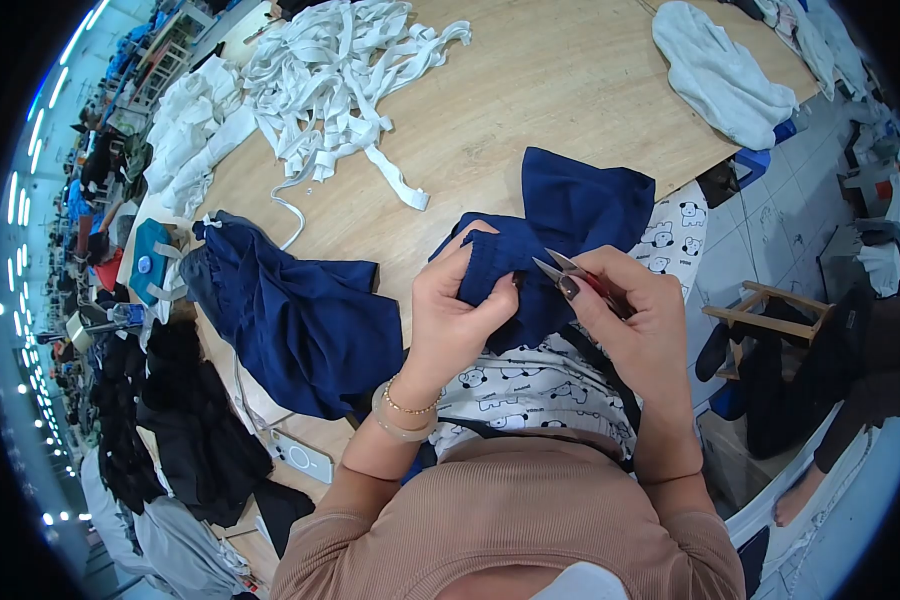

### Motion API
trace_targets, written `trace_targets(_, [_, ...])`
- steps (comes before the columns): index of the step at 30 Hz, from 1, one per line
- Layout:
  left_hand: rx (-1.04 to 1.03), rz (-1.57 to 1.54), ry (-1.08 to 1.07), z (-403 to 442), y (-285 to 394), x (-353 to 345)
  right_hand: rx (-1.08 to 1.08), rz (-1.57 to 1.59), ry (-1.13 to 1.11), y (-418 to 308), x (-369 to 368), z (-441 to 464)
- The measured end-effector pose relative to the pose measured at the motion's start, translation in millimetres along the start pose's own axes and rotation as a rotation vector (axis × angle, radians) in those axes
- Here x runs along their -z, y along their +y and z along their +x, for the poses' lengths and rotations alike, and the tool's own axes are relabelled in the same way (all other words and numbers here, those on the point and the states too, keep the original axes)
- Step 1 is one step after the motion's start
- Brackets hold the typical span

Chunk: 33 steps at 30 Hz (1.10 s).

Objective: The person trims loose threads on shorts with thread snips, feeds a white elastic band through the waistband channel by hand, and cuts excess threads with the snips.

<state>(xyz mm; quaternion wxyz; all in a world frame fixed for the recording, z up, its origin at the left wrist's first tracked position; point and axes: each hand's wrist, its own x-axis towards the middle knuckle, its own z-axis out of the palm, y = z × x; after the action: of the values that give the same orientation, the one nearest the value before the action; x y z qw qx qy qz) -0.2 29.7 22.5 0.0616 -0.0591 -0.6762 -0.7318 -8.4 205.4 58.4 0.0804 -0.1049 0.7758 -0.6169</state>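
Note:
A navy blue garment (580, 205) lies partly on the table edge and partly over my lap. My left hand (460, 300) is closed on its gathered elastic edge, with the thumb bent over the cloth. Small thread snips with red handles (605, 288) are in my right hand (630, 310), their pointed blades parted and directed left at the fabric. The blade tips are close to the cloth beside my left thumb; whether they touch a thread cannot be made out.
Another navy garment (300, 310) lies left on the wooden table (470, 110). White elastic strips (320, 80) are heaped at the back, white cloth (720, 75) at back right. A phone (302, 458) and black cloth (190, 420) are lower left. A wooden stool (770, 310) stands right.

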Motion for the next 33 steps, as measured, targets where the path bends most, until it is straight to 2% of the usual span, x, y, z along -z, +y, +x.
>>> trace_targets(14, [-0.006,0.018,0.008,-1,-4,1,-0.046,0.037,-0.023,2,0,0])
trace_targets(18, [0.068,-0.040,0.015,-2,1,-1,-0.039,0.101,-0.018,7,-4,0])
trace_targets(21, [0.129,-0.095,0.019,-4,0,-4,0.028,0.200,0.010,10,-7,2])
trace_targets(23, [0.139,-0.109,0.011,-5,-2,-6,-0.017,0.520,0.053,6,-8,2])
trace_targets(24, [0.139,-0.102,0.009,-5,-2,-6,0.046,0.621,0.109,4,-7,4])
trace_targets(26, [0.139,-0.094,0.009,-6,-3,-5,0.083,0.630,0.155,1,6,7])
trace_targets(27, [0.161,-0.105,0.027,-6,-3,-5,0.113,0.433,0.206,-2,6,10])
trace_targets(30, [0.175,-0.096,0.052,-6,-3,-2,0.007,0.131,0.049,-10,16,3])
trace_targets(33, [0.167,-0.066,0.062,-5,-1,-2,0.024,-0.057,0.016,-12,9,1])
